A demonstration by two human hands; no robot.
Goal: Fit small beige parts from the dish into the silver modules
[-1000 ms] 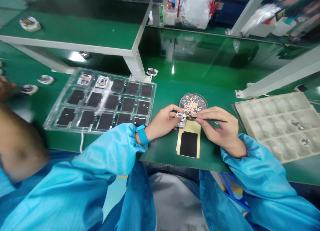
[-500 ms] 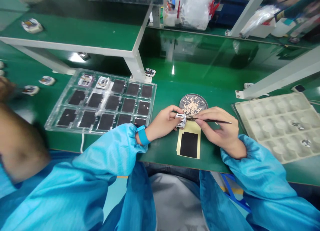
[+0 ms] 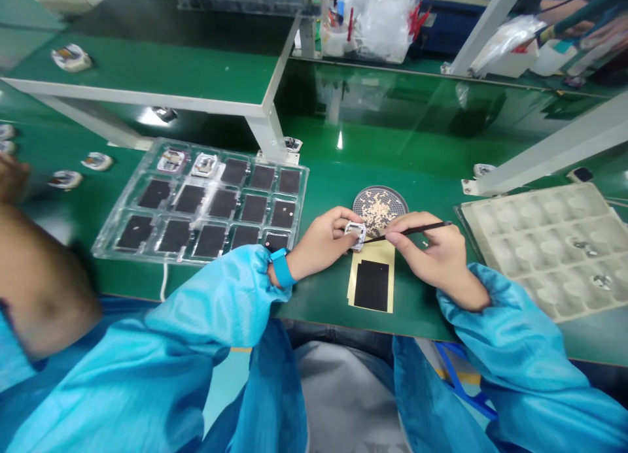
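My left hand (image 3: 321,242) is closed on a small white housing (image 3: 357,234), holding it up over the bench. A thin dark pair of tweezers (image 3: 417,229) is pinched in my right hand (image 3: 432,250), its tip at the right edge of the housing. Just behind both hands stands a round dark dish (image 3: 403,201) holding many small beige pieces (image 3: 379,208). Below the hands lies a yellow backing sheet (image 3: 353,289) with a black rectangular sheet (image 3: 371,285) on it. Whether the tweezers grip anything is too small to tell.
A clear compartment tray (image 3: 105,240) with black pads and two white housings lies left. At right is a whitish tray (image 3: 540,257) with a few small parts. Shelf legs (image 3: 269,136) stand behind. A co-worker's arm (image 3: 39,270) reaches in at far left.
My right hand has tilted the tweezers, raising their rear end, and the tip has dropped to the lower right edge of the housing. My left hand keeps its hold.
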